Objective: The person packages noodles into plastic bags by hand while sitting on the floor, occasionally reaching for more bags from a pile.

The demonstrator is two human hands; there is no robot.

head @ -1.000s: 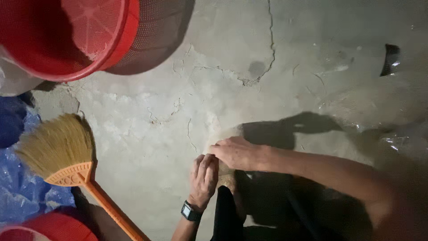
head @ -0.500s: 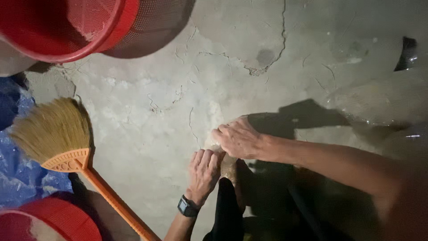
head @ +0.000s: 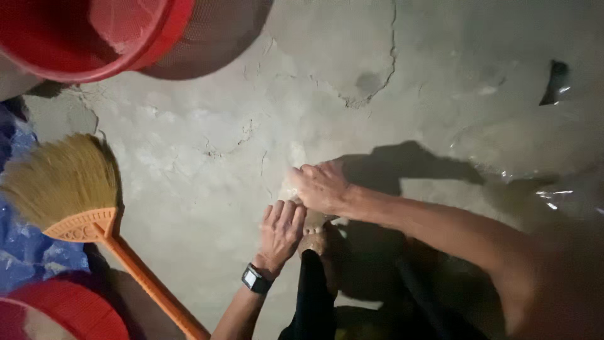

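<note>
— Where did things lie around the hands?
— The left hand (head: 280,230) and right hand (head: 321,187) met on the cracked concrete floor (head: 207,164), the right just beyond the left. A broom (head: 82,208) lay well to their left, a basket (head: 75,31) far beyond it.
— And near the body?
— A foot (head: 314,239) sat just beside the left hand.

**Dim scene, hard shadows**

Light is low and warm. The right hand (head: 322,187) throws a dark shadow rightward across the cracked concrete floor (head: 189,164). Glare glints on wet patches at the right; the lower right corner sinks into blurred murk.
</note>
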